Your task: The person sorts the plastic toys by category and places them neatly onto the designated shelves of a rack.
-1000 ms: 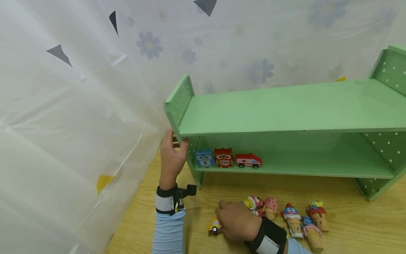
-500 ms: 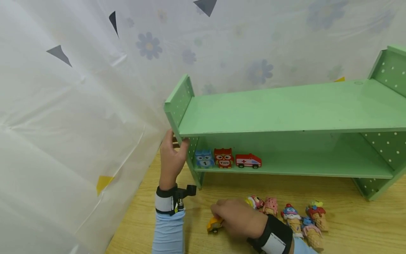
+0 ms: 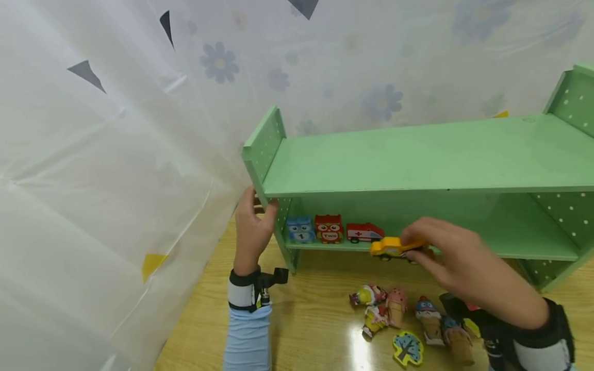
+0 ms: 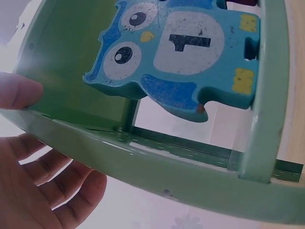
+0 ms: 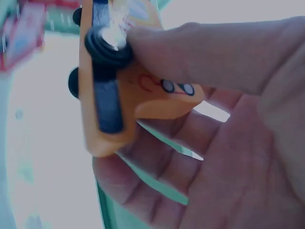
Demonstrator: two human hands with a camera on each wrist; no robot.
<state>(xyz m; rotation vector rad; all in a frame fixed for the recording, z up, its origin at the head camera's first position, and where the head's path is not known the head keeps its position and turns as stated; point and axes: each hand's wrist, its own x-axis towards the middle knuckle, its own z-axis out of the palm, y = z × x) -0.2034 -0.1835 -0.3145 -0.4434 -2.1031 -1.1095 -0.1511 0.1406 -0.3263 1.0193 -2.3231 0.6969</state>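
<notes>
My right hand (image 3: 457, 255) pinches a yellow toy car (image 3: 387, 247) between thumb and fingers, in front of the lower board of a green shelf (image 3: 417, 159). In the right wrist view the toy car (image 5: 109, 95) shows black wheels and a dark stripe. My left hand (image 3: 252, 226) grips the shelf's left side panel, thumb inside and fingers outside. On the lower board stand a blue owl block (image 3: 300, 230) marked 1, a red owl block (image 3: 329, 229) marked Two and a red-and-white toy ambulance (image 3: 364, 232). The blue owl block (image 4: 190, 47) fills much of the left wrist view.
On the wooden table (image 3: 306, 330) below the shelf lie several ice-cream-cone figures (image 3: 396, 307) and a yellow-edged tree piece (image 3: 408, 348). My right forearm partly hides the figures at the right. A pale flowered sheet (image 3: 139, 154) hangs behind and at the left.
My right hand has lifted the yellow toy car off the table and carried it up and right to the lower board, uncovering the tree piece. My left hand stays on the panel.
</notes>
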